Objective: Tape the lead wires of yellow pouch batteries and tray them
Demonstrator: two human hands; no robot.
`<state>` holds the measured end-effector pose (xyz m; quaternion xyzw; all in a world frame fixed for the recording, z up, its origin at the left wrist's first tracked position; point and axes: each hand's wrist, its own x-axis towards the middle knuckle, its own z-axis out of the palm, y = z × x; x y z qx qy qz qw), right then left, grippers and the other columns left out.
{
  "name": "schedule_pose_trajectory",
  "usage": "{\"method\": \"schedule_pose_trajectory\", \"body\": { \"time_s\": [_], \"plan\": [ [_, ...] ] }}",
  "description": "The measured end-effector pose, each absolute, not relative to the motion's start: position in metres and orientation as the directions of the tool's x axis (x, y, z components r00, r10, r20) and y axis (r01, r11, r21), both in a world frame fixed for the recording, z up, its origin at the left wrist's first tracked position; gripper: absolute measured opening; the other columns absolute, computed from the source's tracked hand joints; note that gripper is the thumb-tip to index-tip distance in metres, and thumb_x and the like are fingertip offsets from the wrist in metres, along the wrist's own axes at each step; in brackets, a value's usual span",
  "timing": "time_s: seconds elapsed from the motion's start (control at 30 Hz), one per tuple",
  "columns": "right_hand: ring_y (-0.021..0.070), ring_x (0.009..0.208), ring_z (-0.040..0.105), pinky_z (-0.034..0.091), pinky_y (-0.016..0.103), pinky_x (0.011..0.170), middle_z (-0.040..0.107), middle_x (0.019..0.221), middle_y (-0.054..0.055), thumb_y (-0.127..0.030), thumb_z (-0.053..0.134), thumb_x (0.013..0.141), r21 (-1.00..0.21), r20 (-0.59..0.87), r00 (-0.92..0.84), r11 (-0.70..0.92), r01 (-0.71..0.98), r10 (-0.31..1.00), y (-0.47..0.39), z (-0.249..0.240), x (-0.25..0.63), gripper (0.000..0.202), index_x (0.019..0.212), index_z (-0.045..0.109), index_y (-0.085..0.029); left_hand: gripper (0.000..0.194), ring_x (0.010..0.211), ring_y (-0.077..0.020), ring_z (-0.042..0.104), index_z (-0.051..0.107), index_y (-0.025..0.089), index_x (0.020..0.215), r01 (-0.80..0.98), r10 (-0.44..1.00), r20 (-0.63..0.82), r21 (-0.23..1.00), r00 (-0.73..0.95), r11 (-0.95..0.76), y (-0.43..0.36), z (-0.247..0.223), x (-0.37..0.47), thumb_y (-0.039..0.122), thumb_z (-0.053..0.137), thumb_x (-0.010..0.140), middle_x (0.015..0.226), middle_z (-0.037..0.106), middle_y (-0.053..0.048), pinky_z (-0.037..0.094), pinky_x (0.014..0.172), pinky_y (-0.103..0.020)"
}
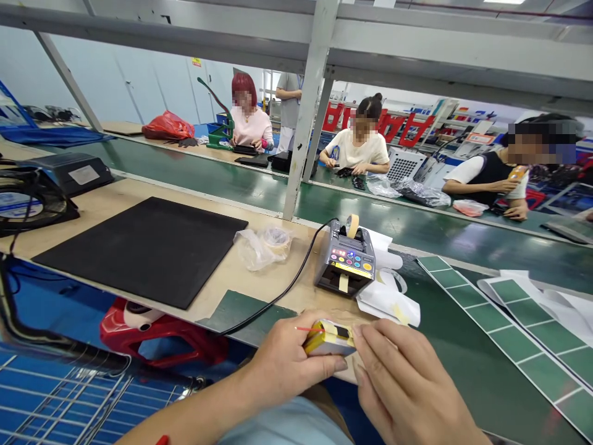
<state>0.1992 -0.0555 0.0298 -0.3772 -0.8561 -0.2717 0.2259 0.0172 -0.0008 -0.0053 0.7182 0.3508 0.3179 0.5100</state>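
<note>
Just in front of the tape dispenser (pixel 347 256), the left hand (pixel 290 355) clamps a small yellow-edged block (pixel 328 339), pale-faced, with a black patch and red wire; the right hand's (pixel 407 377) fingers press together at its end. The dispenser's red digits are unreadable. Left of it lies a black mat (pixel 148 250); right, green label strips (pixel 504 337).

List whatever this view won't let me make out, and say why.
From the head view:
- Underside of the yellow-edged block: hidden by the left hand and its own top.
- Right thumb's contact with it: unclear behind the right hand's fingers.
- Tape dispenser's display digits: too small and blurred.
- Red bag's contents: hidden by the bag.
- Black fan: cut off by the left edge.
</note>
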Motion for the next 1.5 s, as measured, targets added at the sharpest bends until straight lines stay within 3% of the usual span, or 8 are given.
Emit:
{"method": "schedule_pose_trajectory", "body": {
  "time_s": [0.23,0.4,0.5,0.8,0.97,1.23,1.37,1.5],
  "plan": [
    [0.0277,0.089,0.061,0.047,0.041,0.079,0.071,0.090,0.012,-0.008,0.052,0.082,0.283,0.656,-0.580,0.555,0.782,0.483,-0.050,0.020,0.198,0.018,0.092,0.067,-0.006,0.018,0.073,-0.0157,0.061,0.061,0.020,0.093,0.289,0.836,0.254,0.857,0.486,-0.428,0.001,-0.010,0.025,0.022,0.068,0.076,0.080,0.067,0.001,0.043,0.066,-0.022],
    [0.0186,0.095,0.061,0.052,0.028,0.079,0.066,0.099,0.006,-0.018,0.046,0.091,-0.602,0.503,-0.181,0.493,0.629,0.845,-0.039,0.030,0.223,0.023,0.104,0.065,-0.021,0.028,0.081,-0.0169,0.065,0.060,0.021,0.099,0.155,0.757,0.383,0.834,0.529,-0.530,0.010,-0.019,0.022,0.025,0.073,0.074,0.091,0.071,0.000,0.047,0.075,-0.023],
    [0.0170,0.091,0.061,0.050,0.025,0.077,0.063,0.093,0.005,-0.026,0.048,0.092,-0.827,0.394,-0.015,0.362,0.431,0.919,-0.039,0.027,0.227,0.019,0.092,0.067,-0.022,0.030,0.083,-0.0169,0.065,0.059,0.022,0.100,0.121,0.723,0.431,0.810,0.540,-0.573,0.012,-0.019,0.020,0.027,0.074,0.074,0.095,0.071,0.000,0.047,0.077,-0.024],
    [0.0160,0.083,0.051,0.040,0.028,0.074,0.055,0.082,0.004,-0.021,0.047,0.092,-0.807,0.356,-0.273,0.442,0.393,0.894,-0.043,0.025,0.213,0.014,0.085,0.059,-0.020,0.036,0.083,-0.0169,0.066,0.055,0.024,0.106,0.022,0.591,0.585,0.700,0.556,-0.713,0.011,-0.021,0.022,0.019,0.073,0.075,0.096,0.071,-0.001,0.050,0.076,-0.024],
    [0.0137,0.075,0.047,0.038,0.025,0.070,0.048,0.078,0.001,-0.037,0.054,0.088,-0.997,0.066,-0.185,0.074,0.036,0.981,-0.041,0.016,0.214,0.025,0.072,0.055,-0.018,0.036,0.080,-0.0163,0.066,0.054,0.023,0.107,0.025,0.529,0.596,0.650,0.604,-0.760,0.012,-0.026,0.026,0.020,0.072,0.076,0.093,0.070,-0.003,0.050,0.073,-0.024],
    [0.0113,0.077,0.043,0.038,0.021,0.069,0.046,0.082,-0.001,-0.038,0.072,0.073,-0.952,-0.120,-0.190,-0.168,-0.256,0.974,-0.049,-0.005,0.205,0.030,0.088,0.052,-0.020,0.032,0.094,-0.0216,0.064,0.052,0.016,0.113,0.013,0.260,0.720,0.330,0.644,-0.944,0.018,-0.026,0.024,0.007,0.057,0.083,0.101,0.069,-0.012,0.048,0.083,-0.032],
    [0.0139,0.087,0.048,0.040,0.025,0.081,0.051,0.092,0.001,-0.042,0.062,0.083,-0.996,0.067,-0.027,0.065,-0.066,0.997,-0.047,-0.011,0.211,0.027,0.102,0.054,-0.025,0.028,0.084,-0.0183,0.065,0.058,0.020,0.107,0.000,0.521,0.618,0.644,0.588,-0.765,0.014,-0.028,0.035,0.013,0.065,0.080,0.095,0.070,-0.007,0.050,0.075,-0.026],
    [0.0198,0.099,0.053,0.043,0.034,0.090,0.051,0.118,0.008,-0.054,0.058,0.081,-0.967,0.163,0.234,0.202,-0.153,0.958,-0.035,-0.026,0.212,0.061,0.131,0.035,-0.030,0.038,0.072,-0.0175,0.065,0.061,0.017,0.095,-0.174,0.877,0.115,0.984,0.467,-0.037,0.011,-0.032,0.057,0.038,0.076,0.069,0.083,0.070,-0.005,0.051,0.064,-0.023]
  ]
}}
